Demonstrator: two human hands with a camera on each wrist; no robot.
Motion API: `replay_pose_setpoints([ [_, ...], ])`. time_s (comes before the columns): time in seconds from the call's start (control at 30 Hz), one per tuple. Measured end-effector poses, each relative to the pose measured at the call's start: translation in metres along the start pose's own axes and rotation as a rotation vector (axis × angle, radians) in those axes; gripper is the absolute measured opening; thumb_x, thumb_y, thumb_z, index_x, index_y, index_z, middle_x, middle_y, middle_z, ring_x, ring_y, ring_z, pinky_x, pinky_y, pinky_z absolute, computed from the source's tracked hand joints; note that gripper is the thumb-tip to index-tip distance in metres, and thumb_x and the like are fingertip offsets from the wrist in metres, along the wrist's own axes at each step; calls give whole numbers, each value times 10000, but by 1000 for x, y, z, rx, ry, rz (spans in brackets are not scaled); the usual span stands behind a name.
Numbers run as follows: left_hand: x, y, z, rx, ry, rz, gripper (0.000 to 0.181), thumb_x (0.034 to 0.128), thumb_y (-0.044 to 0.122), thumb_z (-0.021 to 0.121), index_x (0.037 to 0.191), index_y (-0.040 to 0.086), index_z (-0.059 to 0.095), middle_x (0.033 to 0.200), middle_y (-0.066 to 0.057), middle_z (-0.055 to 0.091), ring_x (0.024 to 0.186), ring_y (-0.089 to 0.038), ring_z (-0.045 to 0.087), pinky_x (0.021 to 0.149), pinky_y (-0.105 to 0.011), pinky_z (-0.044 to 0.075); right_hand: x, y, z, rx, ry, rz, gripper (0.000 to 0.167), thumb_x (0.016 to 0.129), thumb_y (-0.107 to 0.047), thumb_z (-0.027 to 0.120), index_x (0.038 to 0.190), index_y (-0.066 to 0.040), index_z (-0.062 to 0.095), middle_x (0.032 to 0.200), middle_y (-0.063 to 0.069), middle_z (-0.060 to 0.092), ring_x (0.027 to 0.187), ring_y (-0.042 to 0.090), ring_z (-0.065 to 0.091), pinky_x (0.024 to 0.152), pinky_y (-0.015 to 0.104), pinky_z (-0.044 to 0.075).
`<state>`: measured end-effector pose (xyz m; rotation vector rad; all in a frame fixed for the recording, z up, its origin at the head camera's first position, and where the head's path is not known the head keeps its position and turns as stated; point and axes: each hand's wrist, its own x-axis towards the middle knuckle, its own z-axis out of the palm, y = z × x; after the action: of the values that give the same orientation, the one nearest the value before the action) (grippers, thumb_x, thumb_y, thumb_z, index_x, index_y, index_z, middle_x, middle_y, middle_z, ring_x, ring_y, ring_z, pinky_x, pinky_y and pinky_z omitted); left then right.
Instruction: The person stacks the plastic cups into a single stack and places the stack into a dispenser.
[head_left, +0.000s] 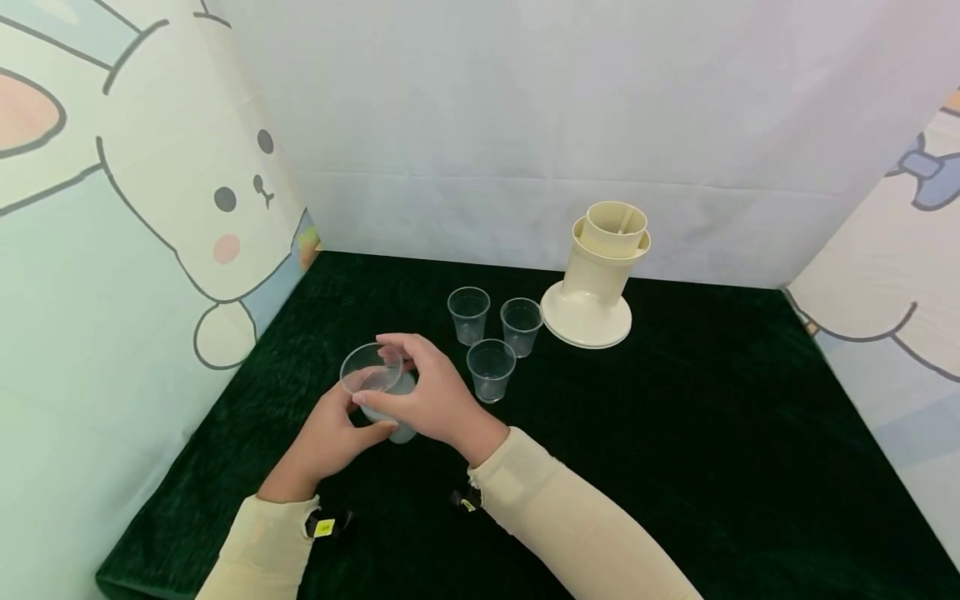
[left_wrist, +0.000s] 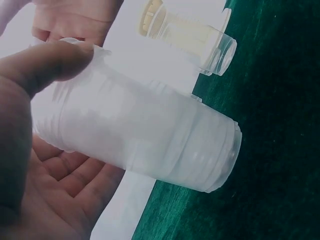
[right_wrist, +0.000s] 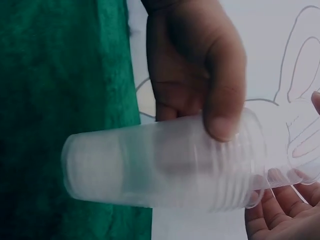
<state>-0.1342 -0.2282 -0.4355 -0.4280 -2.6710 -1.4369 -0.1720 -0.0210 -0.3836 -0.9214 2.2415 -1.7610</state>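
Observation:
My left hand (head_left: 322, 437) grips a stack of nested clear plastic cups (left_wrist: 150, 125), thumb on one side and fingers on the other. The stack is tilted, its base pointing down toward the cloth. At the upper end, my right hand (head_left: 442, 396) holds a single clear cup (head_left: 371, 368) between thumb and fingers, its wide rim facing up. In the right wrist view this cup sticks out beyond the stacked rims, and its lower part is hidden. Three more clear cups, (head_left: 468, 317) (head_left: 521, 327) (head_left: 491, 371), stand upright just beyond my right hand.
A cream-coloured holder (head_left: 596, 279) with a round base and open tube top stands behind and right of the three cups. Dark green cloth (head_left: 712, 433) covers the table. White and cartoon-printed sheets (head_left: 525, 108) enclose the back and sides.

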Motion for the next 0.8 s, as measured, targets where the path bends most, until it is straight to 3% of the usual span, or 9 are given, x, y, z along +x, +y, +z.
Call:
replay_pose_setpoints([
  [0.4,-1,-1,1,-10,4,45,558,933,242,793,1432,218,544,1369,18,584,1215,-191,571,1017,-552,494,-7,19,7,-39,16,45,715,892,-500,782,1491,-226,503,1420,-97,515,1205,95,524,990,330,498],
  [0.57,-2,0,1,-7,11,27,572,929,265,797,1437,220,539,1361,32,583,1206,-167,557,1032,-553,477,-12,26,12,-63,22,51,748,885,-525,780,1504,-222,492,1451,-93,482,1183,93,529,975,310,506],
  [0.8,0,-2,1,-14,12,23,581,925,263,803,1442,230,540,1358,41,583,1198,-154,554,1030,-388,490,-14,32,11,-96,36,68,765,872,-537,789,1513,-244,492,1448,-107,481,1215,102,507,988,320,504],
])
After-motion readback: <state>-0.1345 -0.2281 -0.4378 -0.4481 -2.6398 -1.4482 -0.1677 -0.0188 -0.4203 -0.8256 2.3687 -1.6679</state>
